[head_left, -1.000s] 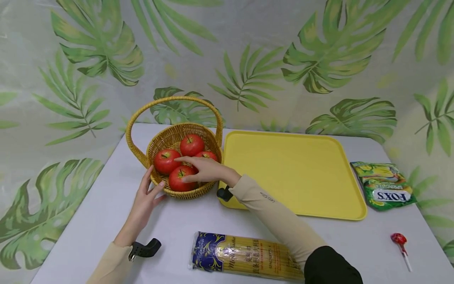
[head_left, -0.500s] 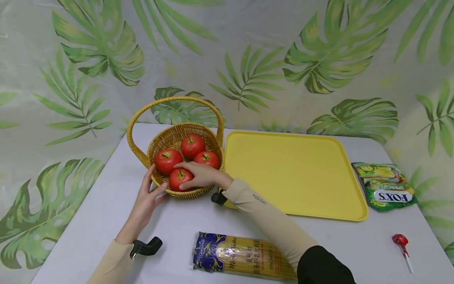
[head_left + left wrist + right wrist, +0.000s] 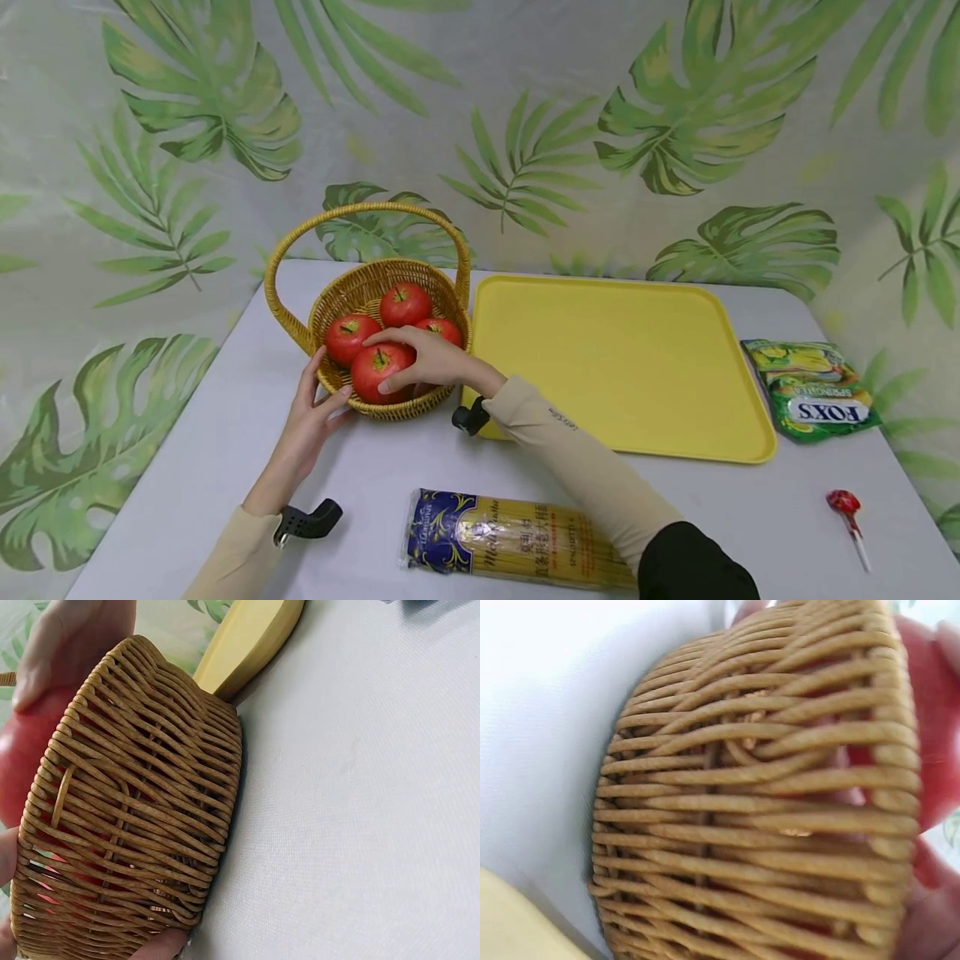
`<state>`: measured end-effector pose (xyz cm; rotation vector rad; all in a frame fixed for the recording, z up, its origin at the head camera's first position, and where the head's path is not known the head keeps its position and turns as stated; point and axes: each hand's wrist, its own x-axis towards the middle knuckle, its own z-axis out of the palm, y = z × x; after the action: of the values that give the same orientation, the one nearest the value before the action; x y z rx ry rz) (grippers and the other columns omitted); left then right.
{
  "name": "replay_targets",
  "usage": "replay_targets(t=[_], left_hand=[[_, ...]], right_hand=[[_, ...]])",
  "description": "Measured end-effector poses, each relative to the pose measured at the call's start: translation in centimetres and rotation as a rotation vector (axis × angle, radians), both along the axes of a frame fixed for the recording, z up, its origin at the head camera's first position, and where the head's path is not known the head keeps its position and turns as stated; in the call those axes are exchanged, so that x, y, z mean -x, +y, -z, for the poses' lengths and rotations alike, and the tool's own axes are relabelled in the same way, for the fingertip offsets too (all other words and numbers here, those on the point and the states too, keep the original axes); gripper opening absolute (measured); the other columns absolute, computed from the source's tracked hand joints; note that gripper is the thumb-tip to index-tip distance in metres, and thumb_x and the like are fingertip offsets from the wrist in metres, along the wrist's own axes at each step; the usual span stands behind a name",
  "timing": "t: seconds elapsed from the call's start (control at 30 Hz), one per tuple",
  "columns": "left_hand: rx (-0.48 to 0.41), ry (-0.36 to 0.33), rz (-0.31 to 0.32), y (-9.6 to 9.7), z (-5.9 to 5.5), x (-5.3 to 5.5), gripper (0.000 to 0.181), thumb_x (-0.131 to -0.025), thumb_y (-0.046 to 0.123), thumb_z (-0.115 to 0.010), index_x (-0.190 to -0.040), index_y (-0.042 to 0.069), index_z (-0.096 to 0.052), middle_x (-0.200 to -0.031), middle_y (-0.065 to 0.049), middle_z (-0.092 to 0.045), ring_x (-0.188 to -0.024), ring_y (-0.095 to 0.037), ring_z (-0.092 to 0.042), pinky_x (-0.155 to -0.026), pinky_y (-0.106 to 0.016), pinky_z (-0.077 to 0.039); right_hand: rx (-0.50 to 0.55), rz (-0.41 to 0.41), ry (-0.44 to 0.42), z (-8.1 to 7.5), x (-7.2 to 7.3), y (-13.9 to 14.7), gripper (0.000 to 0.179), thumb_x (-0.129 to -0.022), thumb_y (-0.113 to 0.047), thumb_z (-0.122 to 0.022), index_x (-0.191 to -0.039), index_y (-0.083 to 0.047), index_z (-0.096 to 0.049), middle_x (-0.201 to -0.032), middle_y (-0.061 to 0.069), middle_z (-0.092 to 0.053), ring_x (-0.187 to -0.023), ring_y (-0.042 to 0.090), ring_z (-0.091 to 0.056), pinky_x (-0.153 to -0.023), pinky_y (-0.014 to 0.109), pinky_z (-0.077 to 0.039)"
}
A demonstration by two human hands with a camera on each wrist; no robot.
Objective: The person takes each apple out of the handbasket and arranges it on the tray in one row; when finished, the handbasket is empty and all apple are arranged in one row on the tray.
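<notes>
A wicker basket (image 3: 393, 410) with a tall arched handle stands on the table at the left and holds several red apples. My right hand (image 3: 442, 362) reaches in over the basket's right rim. Its thumb and fingers grip the front apple (image 3: 378, 372), which sits higher than the rim in the left wrist view. Another apple (image 3: 407, 304) lies behind it, and one at the right is partly covered by my hand. My left hand (image 3: 311, 412) holds the basket's front left side, thumb at the rim and fingers around the wall.
Right of the basket lies a yellow tray (image 3: 600, 367). A green Fox's candy bag (image 3: 813, 392) touches the tray's right side. In front are a spaghetti packet (image 3: 517, 537), partly under my right sleeve, and a red lollipop (image 3: 845, 504) at the right.
My right hand has lowered onto the front apple, taken hold of it and raised it slightly. My left hand stays on the basket.
</notes>
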<state>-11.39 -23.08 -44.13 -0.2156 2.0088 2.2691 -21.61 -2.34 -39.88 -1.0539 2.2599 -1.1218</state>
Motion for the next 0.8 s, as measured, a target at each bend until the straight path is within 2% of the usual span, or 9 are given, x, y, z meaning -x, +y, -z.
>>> replay_targets(t=[0.1, 0.23, 0.33, 0.47, 0.57, 0.63, 0.7, 0.8], left_hand=[[-0.004, -0.006, -0.001, 0.0, -0.1, 0.0, 0.074, -0.100, 0.010, -0.049, -0.155, 0.027, -0.002, -0.157, -0.004, 0.013, -0.138, -0.043, -0.014, -0.104, -0.059, -0.026], [-0.003, -0.011, -0.004, 0.0, -0.2, 0.0, 0.075, -0.100, 0.009, -0.049, -0.155, 0.027, -0.001, -0.157, -0.003, 0.013, -0.139, -0.042, -0.014, -0.105, -0.059, -0.025], [-0.007, -0.011, -0.007, 0.1, -0.2, 0.0, 0.075, -0.100, 0.007, -0.048, -0.155, 0.027, -0.002, -0.157, -0.002, 0.013, -0.139, -0.041, -0.015, -0.105, -0.059, -0.026], [-0.011, -0.006, -0.001, 0.0, -0.2, 0.1, 0.075, -0.100, 0.006, -0.048, -0.155, 0.026, -0.002, -0.157, -0.002, 0.014, -0.139, -0.041, -0.016, -0.105, -0.058, -0.026], [-0.009, -0.003, 0.004, 0.0, -0.2, 0.0, 0.075, -0.100, 0.006, -0.048, -0.155, 0.026, -0.001, -0.157, -0.003, 0.015, -0.138, -0.041, -0.016, -0.104, -0.058, -0.027], [-0.008, -0.002, 0.007, 0.0, -0.3, 0.0, 0.075, -0.100, 0.006, -0.048, -0.155, 0.026, -0.001, -0.157, -0.003, 0.016, -0.138, -0.041, -0.016, -0.104, -0.058, -0.026], [-0.008, -0.003, 0.008, 0.0, -0.3, 0.0, 0.075, -0.100, 0.005, -0.048, -0.155, 0.026, -0.001, -0.157, -0.002, 0.016, -0.138, -0.041, -0.017, -0.104, -0.058, -0.026], [-0.011, -0.002, 0.011, 0.0, -0.4, 0.0, 0.075, -0.100, 0.004, -0.047, -0.155, 0.025, -0.001, -0.157, -0.003, 0.016, -0.138, -0.041, -0.017, -0.104, -0.058, -0.026]], right_hand=[[0.050, 0.024, -0.025, -0.6, 0.0, 0.6, 0.062, -0.081, -0.033, -0.077, -0.137, -0.027, -0.052, -0.140, 0.004, -0.042, -0.118, 0.021, -0.045, -0.091, 0.036, -0.046], [0.165, 0.050, -0.132, -1.2, 0.2, 1.9, 0.062, -0.081, -0.025, -0.078, -0.137, -0.026, -0.051, -0.139, 0.005, -0.039, -0.105, 0.025, -0.055, -0.073, 0.040, -0.055], [0.235, 0.075, -0.193, -1.7, 0.5, 3.4, 0.062, -0.081, -0.022, -0.077, -0.137, -0.027, -0.051, -0.138, 0.005, -0.038, -0.100, 0.027, -0.057, -0.062, 0.044, -0.056], [0.247, 0.137, -0.168, -2.1, 1.2, 6.1, 0.059, -0.081, -0.024, -0.078, -0.134, -0.030, -0.053, -0.136, 0.003, -0.040, -0.094, 0.026, -0.058, -0.059, 0.041, -0.056], [0.237, 0.199, -0.158, -2.2, 1.8, 8.4, 0.059, -0.081, -0.024, -0.078, -0.134, -0.030, -0.053, -0.135, 0.002, -0.041, -0.073, 0.028, -0.062, -0.057, 0.042, -0.055], [0.235, 0.239, -0.165, -2.1, 2.2, 9.9, 0.059, -0.081, -0.024, -0.078, -0.135, -0.030, -0.053, -0.136, 0.001, -0.042, -0.062, 0.035, -0.061, -0.058, 0.046, -0.055], [0.232, 0.283, -0.173, -1.9, 2.5, 11.3, 0.060, -0.082, -0.024, -0.078, -0.136, -0.029, -0.052, -0.137, 0.000, -0.042, -0.059, 0.041, -0.058, -0.060, 0.051, -0.054], [0.226, 0.348, -0.192, -1.3, 2.9, 13.1, 0.060, -0.082, -0.026, -0.078, -0.136, -0.029, -0.052, -0.137, 0.001, -0.042, -0.064, 0.050, -0.056, -0.065, 0.057, -0.052]])
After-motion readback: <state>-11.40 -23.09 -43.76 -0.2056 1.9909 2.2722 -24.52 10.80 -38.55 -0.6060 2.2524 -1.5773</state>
